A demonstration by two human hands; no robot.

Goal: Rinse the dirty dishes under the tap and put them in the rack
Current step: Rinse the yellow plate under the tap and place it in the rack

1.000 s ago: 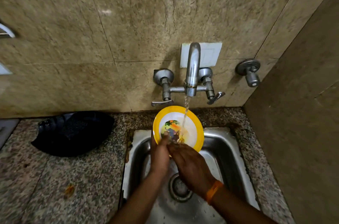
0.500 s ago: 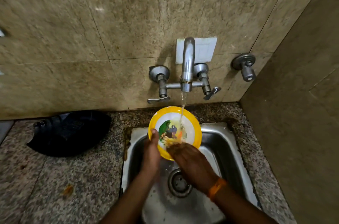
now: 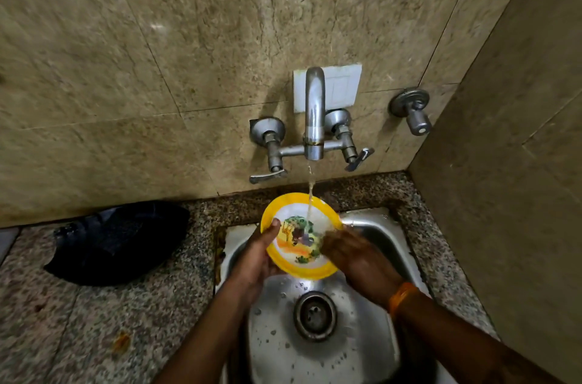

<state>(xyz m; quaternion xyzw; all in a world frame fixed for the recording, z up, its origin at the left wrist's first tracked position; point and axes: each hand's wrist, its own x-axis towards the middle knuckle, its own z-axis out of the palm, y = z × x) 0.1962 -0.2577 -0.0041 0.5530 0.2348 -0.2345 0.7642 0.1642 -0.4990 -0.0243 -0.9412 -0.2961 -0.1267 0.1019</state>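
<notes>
We see the sink (image 3: 371, 352) hemmed in: the back wall (image 3: 220, 37) runs just behind it and the side wall (image 3: 519, 163) stands close along its right edge, so our way in is from the front and the left. Over the far rim the tap (image 3: 314, 112) juts out with its two levers low, and a valve (image 3: 412, 111) sticks out nearer the corner. The plate (image 3: 296, 261), tilted under the water, fills the basin's far half between our left hand (image 3: 255, 261) and right hand (image 3: 356, 261). Around the drain (image 3: 315, 316) the basin floor lies open. On the counter (image 3: 94, 320) to the left, a dark bundle (image 3: 119, 238) blocks the strip against the wall; nearer us the stone is free.
</notes>
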